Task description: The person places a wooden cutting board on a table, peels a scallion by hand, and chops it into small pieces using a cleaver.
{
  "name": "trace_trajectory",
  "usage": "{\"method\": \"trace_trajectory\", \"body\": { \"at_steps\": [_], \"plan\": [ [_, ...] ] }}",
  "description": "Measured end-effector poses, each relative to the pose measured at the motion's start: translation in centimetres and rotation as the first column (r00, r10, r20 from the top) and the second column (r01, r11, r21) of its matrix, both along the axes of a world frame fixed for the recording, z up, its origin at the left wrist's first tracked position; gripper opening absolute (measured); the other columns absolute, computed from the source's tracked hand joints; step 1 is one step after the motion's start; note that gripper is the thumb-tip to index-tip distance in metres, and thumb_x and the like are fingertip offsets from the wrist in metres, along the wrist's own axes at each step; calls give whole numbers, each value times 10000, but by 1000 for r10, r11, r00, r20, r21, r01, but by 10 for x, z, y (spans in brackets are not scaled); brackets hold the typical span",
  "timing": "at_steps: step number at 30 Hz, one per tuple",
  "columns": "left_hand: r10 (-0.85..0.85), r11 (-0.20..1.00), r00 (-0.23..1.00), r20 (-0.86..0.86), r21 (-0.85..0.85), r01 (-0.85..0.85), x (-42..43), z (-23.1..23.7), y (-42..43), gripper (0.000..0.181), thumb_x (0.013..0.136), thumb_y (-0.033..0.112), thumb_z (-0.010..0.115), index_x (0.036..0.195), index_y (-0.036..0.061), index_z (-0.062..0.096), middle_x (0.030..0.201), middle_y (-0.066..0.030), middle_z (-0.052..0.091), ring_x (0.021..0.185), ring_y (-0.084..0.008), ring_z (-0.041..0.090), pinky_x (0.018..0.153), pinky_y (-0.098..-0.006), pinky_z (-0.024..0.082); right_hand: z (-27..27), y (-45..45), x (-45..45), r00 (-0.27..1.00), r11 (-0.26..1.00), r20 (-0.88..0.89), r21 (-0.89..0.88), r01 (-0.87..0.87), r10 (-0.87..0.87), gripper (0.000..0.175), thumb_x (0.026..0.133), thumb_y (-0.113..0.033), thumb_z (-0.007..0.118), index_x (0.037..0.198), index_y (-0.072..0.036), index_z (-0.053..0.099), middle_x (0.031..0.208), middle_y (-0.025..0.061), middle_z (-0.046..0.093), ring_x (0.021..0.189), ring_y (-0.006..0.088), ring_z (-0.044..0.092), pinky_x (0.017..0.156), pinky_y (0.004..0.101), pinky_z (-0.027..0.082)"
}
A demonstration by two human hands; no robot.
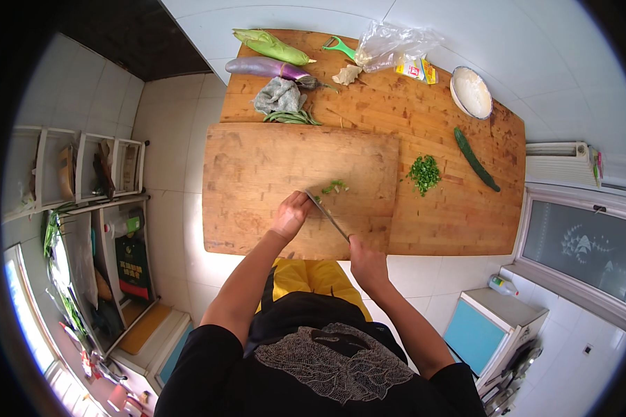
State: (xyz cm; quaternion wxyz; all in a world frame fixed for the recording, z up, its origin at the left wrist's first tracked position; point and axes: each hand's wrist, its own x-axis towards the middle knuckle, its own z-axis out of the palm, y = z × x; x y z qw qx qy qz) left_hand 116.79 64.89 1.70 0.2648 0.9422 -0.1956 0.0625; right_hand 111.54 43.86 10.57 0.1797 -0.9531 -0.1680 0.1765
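Note:
My right hand (368, 263) grips the handle of a kitchen knife (327, 215). Its blade slants up and left across a large wooden cutting board (261, 167), seen nearly edge-on. My left hand (292, 213) is at the blade's far end, fingers curled down; whatever may be under them is hidden. Just right of the blade lie a few chopped green pieces (335, 186), with small bits close along the steel. A larger heap of chopped greens (424, 175) sits on the wooden table (448, 224), to the right of the board.
Behind the board lie green beans (292, 117), a grey cloth (279, 96), an eggplant (266, 68), corn in its husk (274, 47), ginger (347, 75), a green peeler (339, 47) and a plastic bag (391, 47). Rightward are a bowl of white contents (472, 94) and a cucumber (476, 159).

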Motion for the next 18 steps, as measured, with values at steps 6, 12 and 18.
{"method": "trace_trajectory", "body": {
  "at_steps": [6,12,18],
  "plan": [
    [-36,999,999,31,-21,36,1,9,0,247,668,45,519,901,44,601,932,-53,558,873,-206,520,742,-284,465,-3,5,10,996,997,-35,-10,78,-78,144,779,-49,434,922,-42,455,671,149,555,576,337,554,491,427,438],
    [-42,999,999,21,33,41,-4,6,6,214,674,56,528,874,56,603,930,-50,558,864,-198,525,731,-282,468,-1,-2,2,994,997,107,75,22,-30,95,827,-119,469,893,-50,464,594,126,548,530,323,546,461,434,414],
    [-49,999,999,-2,-12,49,-5,7,8,221,681,61,534,893,51,596,928,-50,562,853,-197,530,715,-287,472,1,3,10,999,999,31,-28,-16,17,154,770,-64,464,921,-40,452,665,134,568,565,317,563,481,420,435]
  ]
}}
